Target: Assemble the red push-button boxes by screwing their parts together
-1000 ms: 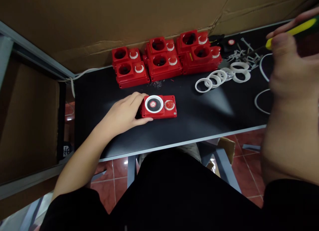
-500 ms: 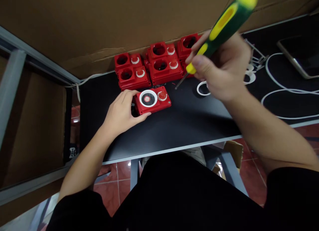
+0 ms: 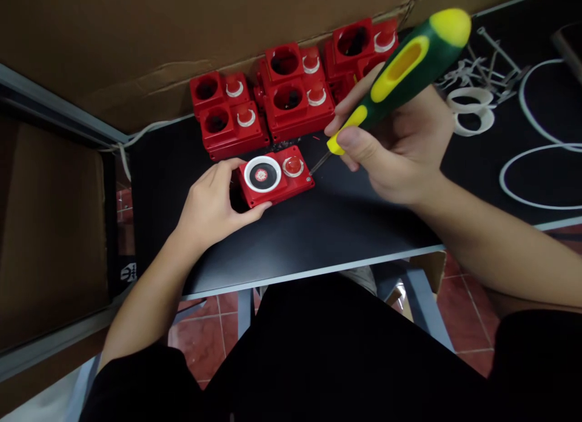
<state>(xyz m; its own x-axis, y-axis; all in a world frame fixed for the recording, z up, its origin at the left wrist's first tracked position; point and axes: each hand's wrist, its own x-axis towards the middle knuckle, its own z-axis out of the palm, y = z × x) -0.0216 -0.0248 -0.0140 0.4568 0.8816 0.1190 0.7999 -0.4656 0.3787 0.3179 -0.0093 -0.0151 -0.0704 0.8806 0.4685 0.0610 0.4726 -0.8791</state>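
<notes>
A flat red box with a white-ringed black disc and a small round red piece lies on the black table. My left hand grips its left end, thumb along the near side and fingers at the far side. In my right hand is a green and yellow screwdriver, held slanted with its handle up to the right. The thin shaft points down-left, its tip close to the screw at the box's right end; whether it touches the screw I cannot tell.
Several red housings with round openings stand along the cardboard wall. On the right lie white rings, a heap of thin white pieces and a looped white cable. The table's front edge runs before my body.
The screwdriver has come closer to the red box, its tip now by the right-end screw. My left hand keeps its hold on the box. The view has shifted slightly.
</notes>
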